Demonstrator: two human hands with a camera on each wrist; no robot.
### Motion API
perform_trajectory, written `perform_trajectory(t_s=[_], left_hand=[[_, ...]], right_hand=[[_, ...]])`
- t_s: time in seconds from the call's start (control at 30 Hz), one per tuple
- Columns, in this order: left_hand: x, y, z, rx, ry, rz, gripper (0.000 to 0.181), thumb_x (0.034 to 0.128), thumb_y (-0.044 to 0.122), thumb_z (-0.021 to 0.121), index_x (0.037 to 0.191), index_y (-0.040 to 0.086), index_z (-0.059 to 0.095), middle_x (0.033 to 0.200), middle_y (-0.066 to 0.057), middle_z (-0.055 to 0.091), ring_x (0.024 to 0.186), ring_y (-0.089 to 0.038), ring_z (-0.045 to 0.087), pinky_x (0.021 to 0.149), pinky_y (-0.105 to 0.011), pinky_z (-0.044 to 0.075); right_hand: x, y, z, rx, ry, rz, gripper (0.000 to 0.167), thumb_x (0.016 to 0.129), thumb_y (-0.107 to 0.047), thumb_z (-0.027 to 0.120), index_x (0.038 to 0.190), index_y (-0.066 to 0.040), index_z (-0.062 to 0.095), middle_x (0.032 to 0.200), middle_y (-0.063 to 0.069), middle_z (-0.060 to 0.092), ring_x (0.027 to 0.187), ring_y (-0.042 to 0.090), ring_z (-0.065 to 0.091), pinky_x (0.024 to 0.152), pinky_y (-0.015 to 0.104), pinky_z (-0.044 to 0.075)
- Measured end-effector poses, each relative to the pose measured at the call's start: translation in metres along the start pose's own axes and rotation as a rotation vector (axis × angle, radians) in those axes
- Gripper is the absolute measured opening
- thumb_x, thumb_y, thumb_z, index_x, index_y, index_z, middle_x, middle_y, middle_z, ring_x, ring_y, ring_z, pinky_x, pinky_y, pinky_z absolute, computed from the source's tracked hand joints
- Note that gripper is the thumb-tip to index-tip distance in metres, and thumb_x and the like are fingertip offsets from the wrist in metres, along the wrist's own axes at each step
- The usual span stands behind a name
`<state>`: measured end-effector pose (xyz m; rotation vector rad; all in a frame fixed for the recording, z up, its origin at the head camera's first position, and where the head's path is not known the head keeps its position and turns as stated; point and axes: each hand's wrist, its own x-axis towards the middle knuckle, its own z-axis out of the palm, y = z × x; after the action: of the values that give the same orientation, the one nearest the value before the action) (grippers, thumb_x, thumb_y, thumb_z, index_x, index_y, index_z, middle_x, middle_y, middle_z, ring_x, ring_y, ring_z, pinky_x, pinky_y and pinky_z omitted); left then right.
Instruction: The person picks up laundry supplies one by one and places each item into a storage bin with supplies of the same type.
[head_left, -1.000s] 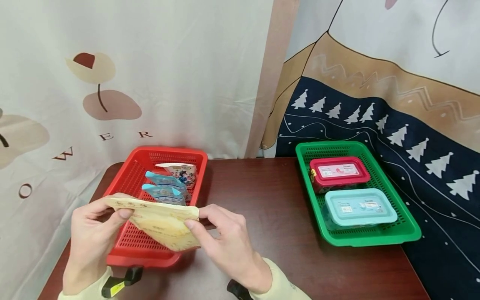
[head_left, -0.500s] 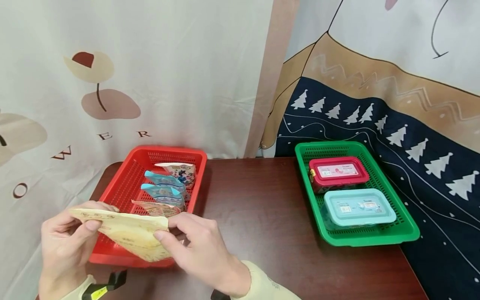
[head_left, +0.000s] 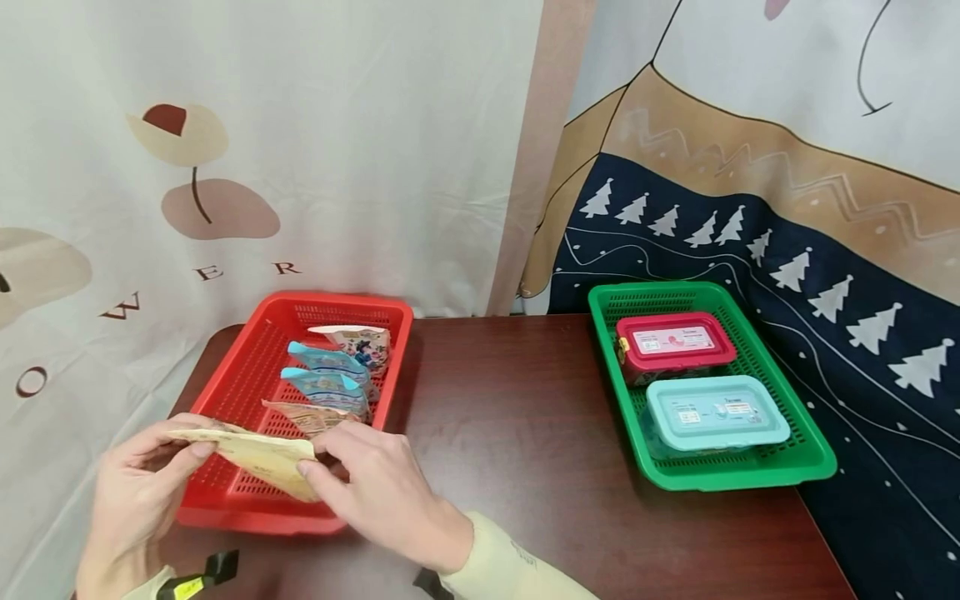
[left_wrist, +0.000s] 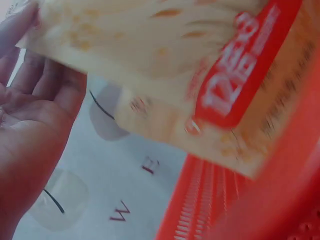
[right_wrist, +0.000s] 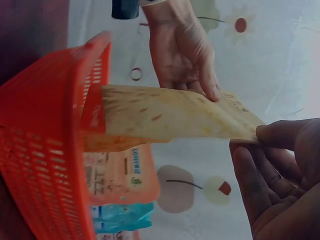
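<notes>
Both hands pinch a pale yellow snack packet (head_left: 262, 465) by its top corners, above the near part of a red basket (head_left: 247, 520). At the packet's left corner is my left hand (head_left: 138, 496), thumb on the near face. My right hand (head_left: 386, 492) grips the right corner. The right wrist view shows the packet's lower end (right_wrist: 95, 111) inside the basket wall. Behind it stand an orange-brown packet (head_left: 307, 416), two light blue packets (head_left: 330, 390) and a white printed packet (head_left: 366, 343). In the left wrist view another yellowish packet (left_wrist: 150, 112) shows behind the held one.
A green basket (head_left: 645, 467) on the right of the brown table (head_left: 510, 417) holds a red-lidded box (head_left: 678, 340) and a light-blue-lidded box (head_left: 720, 412). Printed curtains (head_left: 390, 150) hang behind the table.
Both hands have moved left and then down with the yellow packet, lowering it towards the red basket's near part. The orange-brown packet behind it has come into sight.
</notes>
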<state>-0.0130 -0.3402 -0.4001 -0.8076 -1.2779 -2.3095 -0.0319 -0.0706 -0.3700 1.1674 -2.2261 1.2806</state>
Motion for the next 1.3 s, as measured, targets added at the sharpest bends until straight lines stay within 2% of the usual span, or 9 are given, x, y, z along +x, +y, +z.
perform_trajectory(t_s=[0.17, 0.27, 0.4, 0.47, 0.6, 0.7, 0.8, 1.0, 1.3], left_hand=[[-0.006, 0.001, -0.013, 0.234, 0.093, -0.113, 0.028, 0.0817, -0.041, 0.048, 0.104, -0.029, 0.061, 0.108, -0.025, 0.072, 0.098, -0.027, 0.07, 0.08, -0.025, 0.059], [-0.008, 0.002, -0.018, 0.322, 0.094, -0.154, 0.031, 0.0793, -0.042, 0.049, 0.102, -0.028, 0.063, 0.107, -0.022, 0.071, 0.098, -0.025, 0.069, 0.079, -0.024, 0.059], [-0.011, 0.003, -0.024, 0.468, 0.074, -0.21, 0.035, 0.0768, -0.042, 0.052, 0.101, -0.022, 0.068, 0.106, -0.016, 0.07, 0.099, -0.019, 0.067, 0.076, -0.02, 0.058], [-0.012, 0.006, -0.026, 0.605, 0.075, -0.27, 0.033, 0.078, -0.038, 0.058, 0.1, -0.017, 0.071, 0.104, -0.01, 0.07, 0.098, -0.014, 0.066, 0.073, -0.017, 0.057], [-0.014, 0.01, -0.029, 0.968, 0.048, -0.405, 0.025, 0.0813, -0.024, 0.071, 0.097, -0.006, 0.075, 0.101, 0.008, 0.071, 0.094, -0.002, 0.065, 0.073, -0.011, 0.053], [-0.015, 0.008, -0.033, 1.111, 0.007, -0.444, 0.022, 0.0811, -0.019, 0.075, 0.096, -0.004, 0.075, 0.101, 0.015, 0.069, 0.094, 0.003, 0.062, 0.075, -0.008, 0.051], [-0.015, 0.005, -0.037, 1.138, -0.01, -0.462, 0.019, 0.0811, -0.017, 0.077, 0.095, -0.003, 0.075, 0.1, 0.015, 0.067, 0.095, 0.005, 0.06, 0.077, -0.007, 0.05], [-0.016, 0.004, -0.04, 1.218, -0.022, -0.552, 0.011, 0.0848, -0.004, 0.081, 0.092, 0.003, 0.077, 0.097, 0.018, 0.066, 0.093, 0.008, 0.056, 0.076, -0.004, 0.046], [-0.019, 0.006, -0.04, 1.298, -0.039, -0.644, 0.008, 0.0888, 0.01, 0.082, 0.094, 0.007, 0.078, 0.097, 0.023, 0.065, 0.093, 0.011, 0.053, 0.075, -0.006, 0.042]], right_hand=[[0.001, 0.008, 0.009, -0.181, -0.02, -0.018, 0.008, 0.094, -0.022, 0.077, 0.091, -0.017, 0.071, 0.089, -0.01, 0.068, 0.075, -0.005, 0.055, 0.065, 0.004, 0.036], [0.001, 0.013, 0.014, -0.254, -0.027, -0.02, 0.01, 0.094, -0.026, 0.077, 0.091, -0.019, 0.072, 0.088, -0.012, 0.067, 0.075, -0.007, 0.054, 0.064, 0.004, 0.036], [-0.002, 0.02, 0.02, -0.229, -0.041, 0.001, 0.009, 0.093, -0.023, 0.079, 0.094, -0.016, 0.073, 0.089, -0.01, 0.068, 0.077, -0.002, 0.059, 0.066, 0.006, 0.041], [-0.004, 0.023, 0.023, -0.224, -0.049, 0.006, 0.01, 0.093, -0.023, 0.08, 0.094, -0.016, 0.072, 0.089, -0.009, 0.068, 0.077, -0.001, 0.061, 0.067, 0.006, 0.043], [-0.007, 0.028, 0.029, -0.278, -0.069, -0.003, 0.011, 0.092, -0.025, 0.081, 0.092, -0.018, 0.072, 0.088, -0.011, 0.068, 0.079, -0.003, 0.063, 0.069, 0.007, 0.046], [-0.01, 0.031, 0.033, -0.316, -0.088, -0.005, 0.011, 0.092, -0.027, 0.081, 0.092, -0.02, 0.072, 0.088, -0.013, 0.068, 0.08, -0.005, 0.063, 0.069, 0.008, 0.047], [-0.012, 0.034, 0.037, -0.32, -0.102, 0.01, 0.012, 0.092, -0.027, 0.081, 0.092, -0.02, 0.071, 0.087, -0.013, 0.067, 0.079, -0.005, 0.063, 0.068, 0.009, 0.048], [-0.016, 0.04, 0.044, -0.283, -0.121, 0.066, 0.019, 0.092, -0.026, 0.082, 0.096, -0.02, 0.065, 0.083, -0.015, 0.063, 0.072, -0.01, 0.056, 0.066, 0.007, 0.045], [-0.02, 0.047, 0.049, -0.16, -0.137, 0.118, 0.027, 0.093, -0.021, 0.08, 0.107, -0.015, 0.057, 0.09, -0.01, 0.07, 0.079, -0.008, 0.062, 0.07, 0.003, 0.045]])
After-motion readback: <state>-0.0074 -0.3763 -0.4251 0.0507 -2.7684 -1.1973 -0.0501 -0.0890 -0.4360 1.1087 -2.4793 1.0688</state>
